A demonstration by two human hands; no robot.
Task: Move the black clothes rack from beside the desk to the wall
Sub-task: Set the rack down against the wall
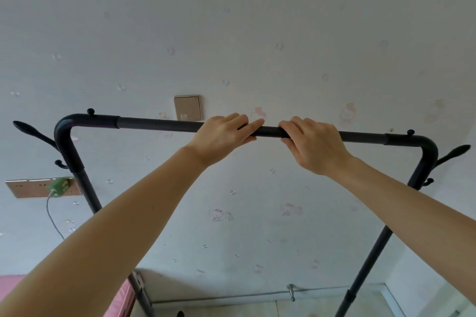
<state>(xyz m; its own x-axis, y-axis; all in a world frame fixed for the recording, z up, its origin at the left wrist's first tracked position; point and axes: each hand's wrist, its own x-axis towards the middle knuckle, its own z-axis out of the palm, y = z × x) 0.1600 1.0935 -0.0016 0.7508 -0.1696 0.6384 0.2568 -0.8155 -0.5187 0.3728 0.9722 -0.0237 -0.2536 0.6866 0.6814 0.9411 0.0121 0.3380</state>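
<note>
The black clothes rack (154,124) stands upright right in front of a pale wall (244,33) with faint pink cartoon prints. Its top bar runs across the middle of the view, with side hooks at both bent corners. My left hand (224,136) grips the top bar near its middle. My right hand (314,147) grips the same bar just to the right, a short gap between the two hands. Both rack legs slope down to the floor; the feet are out of view.
A beige wall switch (187,108) sits just behind the bar. A socket strip with a green plug (58,186) and a hanging cable is at the left. A pink mattress edge (123,298) lies low left. A thin metal rail (291,292) runs along the wall's base.
</note>
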